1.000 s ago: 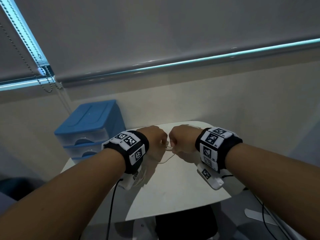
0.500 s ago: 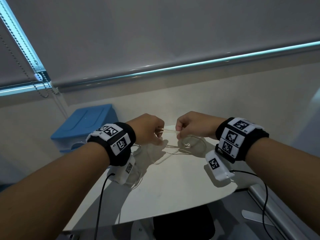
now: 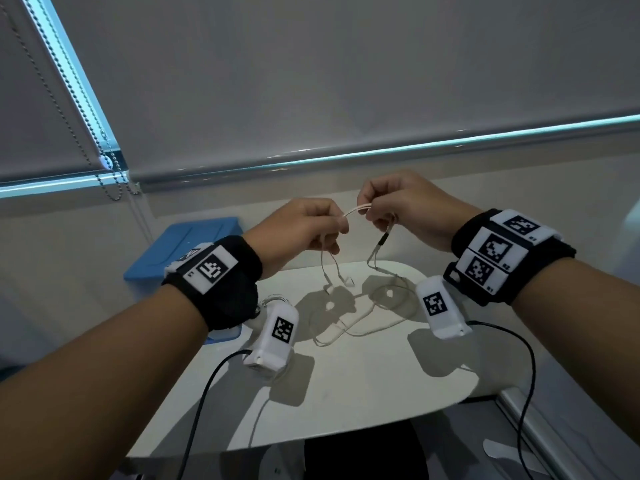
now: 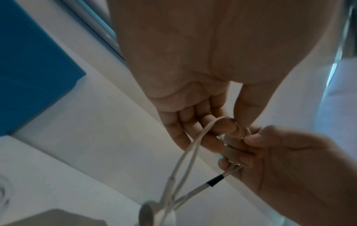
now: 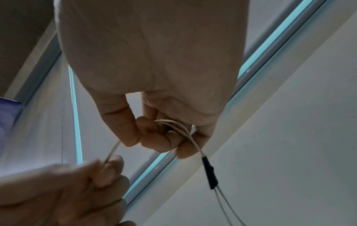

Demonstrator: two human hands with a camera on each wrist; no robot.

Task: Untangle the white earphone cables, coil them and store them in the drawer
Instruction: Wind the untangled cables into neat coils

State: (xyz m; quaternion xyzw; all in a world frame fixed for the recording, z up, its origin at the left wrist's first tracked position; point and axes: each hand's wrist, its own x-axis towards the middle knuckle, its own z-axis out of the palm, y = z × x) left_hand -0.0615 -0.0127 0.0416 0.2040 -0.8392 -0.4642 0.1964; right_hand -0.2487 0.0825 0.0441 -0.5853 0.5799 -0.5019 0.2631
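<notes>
The white earphone cable (image 3: 356,211) is stretched as a short span in the air between the two hands, well above the small white table (image 3: 346,393); the rest hangs down, one earbud (image 3: 348,280) dangling and loose loops (image 3: 381,306) resting on the tabletop, so the lift likely lets the slack fall free of the tangle. The left hand (image 3: 298,230) pinches one end of the span with curled fingers; the right hand (image 3: 405,206) pinches the other, the strands running over its fingers to the black splitter sleeve (image 5: 209,172) just below (where two thinner leads part). The blue drawer unit (image 3: 187,251) stands at the table's far left; whether a drawer is open, I cannot tell.
</notes>
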